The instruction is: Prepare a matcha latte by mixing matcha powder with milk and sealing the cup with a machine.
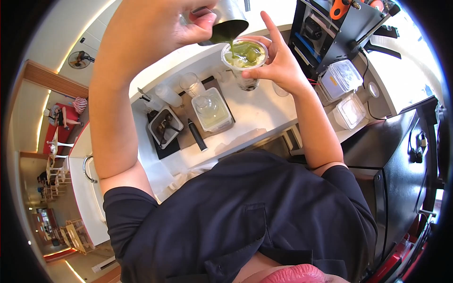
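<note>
My left hand [193, 30] grips a stainless steel pitcher [231, 14], tipped with its mouth towards the right. From its rim a thin stream of green liquid [232, 45] runs down into a clear plastic cup [238, 67]. Ice and green liquid fill the cup's top, with pale liquid lower and dark matter at its bottom. My right hand [288, 69] holds that cup near its rim from the right, thumb on the near side and one finger raised. Above the cup, the pitcher hangs tilted; its handle is mostly hidden by my left hand.
On the white counter [247, 113] are a translucent tub [223, 123], a black-handled tool [197, 135], a bin with dark utensils [177, 122] and plastic bottles [168, 94]. Lidded containers [343, 79] stand right, below a black rack [329, 39]. A faucet [85, 168] is left; a person [58, 115] sits far off.
</note>
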`<state>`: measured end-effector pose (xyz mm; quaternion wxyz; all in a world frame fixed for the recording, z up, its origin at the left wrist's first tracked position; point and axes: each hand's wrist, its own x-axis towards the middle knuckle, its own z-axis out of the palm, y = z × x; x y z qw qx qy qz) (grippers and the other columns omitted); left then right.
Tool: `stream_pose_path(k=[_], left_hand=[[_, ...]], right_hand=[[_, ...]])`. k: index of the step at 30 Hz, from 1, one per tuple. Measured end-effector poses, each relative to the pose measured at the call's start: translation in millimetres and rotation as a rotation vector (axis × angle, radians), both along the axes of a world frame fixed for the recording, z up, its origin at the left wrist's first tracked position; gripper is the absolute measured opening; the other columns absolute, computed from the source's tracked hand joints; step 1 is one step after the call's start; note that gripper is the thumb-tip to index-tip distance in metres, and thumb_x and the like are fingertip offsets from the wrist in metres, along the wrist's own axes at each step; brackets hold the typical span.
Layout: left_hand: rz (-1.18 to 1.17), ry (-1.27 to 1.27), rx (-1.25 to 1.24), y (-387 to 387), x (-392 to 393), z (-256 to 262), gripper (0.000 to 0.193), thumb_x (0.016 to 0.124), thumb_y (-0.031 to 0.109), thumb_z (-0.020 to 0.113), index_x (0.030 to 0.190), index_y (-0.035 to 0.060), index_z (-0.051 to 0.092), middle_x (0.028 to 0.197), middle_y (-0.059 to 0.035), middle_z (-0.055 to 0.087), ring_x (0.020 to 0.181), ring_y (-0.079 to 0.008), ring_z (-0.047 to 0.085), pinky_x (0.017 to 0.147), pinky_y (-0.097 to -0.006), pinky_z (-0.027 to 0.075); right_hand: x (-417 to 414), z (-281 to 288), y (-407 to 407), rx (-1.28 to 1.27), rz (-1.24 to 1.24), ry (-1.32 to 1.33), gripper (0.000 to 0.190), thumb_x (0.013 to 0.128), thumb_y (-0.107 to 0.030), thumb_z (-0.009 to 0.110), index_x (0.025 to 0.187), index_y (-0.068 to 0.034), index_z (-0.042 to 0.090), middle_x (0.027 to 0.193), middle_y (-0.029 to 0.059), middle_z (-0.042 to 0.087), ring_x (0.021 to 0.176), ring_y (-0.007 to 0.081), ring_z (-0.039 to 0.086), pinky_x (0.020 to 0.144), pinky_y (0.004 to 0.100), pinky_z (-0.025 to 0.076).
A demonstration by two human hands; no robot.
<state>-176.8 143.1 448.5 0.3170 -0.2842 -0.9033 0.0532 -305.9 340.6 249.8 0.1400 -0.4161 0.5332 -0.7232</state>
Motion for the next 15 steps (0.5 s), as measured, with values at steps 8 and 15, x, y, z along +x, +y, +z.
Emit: stream_pose_path(k=[8,15], left_hand=[[-0.04,0.058,-0.025,2.9,-5.5,4.5,0.022,0.069,0.006,0.08,0.071,0.0082,0.058,0.077,-0.0039,0.057,0.076,-0.0238,0.058,0.065,-0.0376,0.045],[-0.181,0.07,-0.057,12.8,-13.4,5.9,0.023,0.069,0.007,0.08,0.071,0.0087,0.057,0.078,-0.0043,0.056,0.074,-0.0248,0.057,0.065,-0.0386,0.046]], right_hand=[[0.9,1.9,-1.4,-0.006,-0.005,0.06,0.146,0.066,0.002,0.1,0.176,-0.018,0.007,0.146,0.023,0.064,0.131,0.0271,0.066,0.117,0.041,0.05],[5.1,2.1,-6.1,0.02,0.035,-0.005,0.149,0.067,0.001,0.1,0.174,-0.006,-0.004,0.144,0.0235,0.062,0.134,0.0277,0.063,0.115,0.039,0.051]])
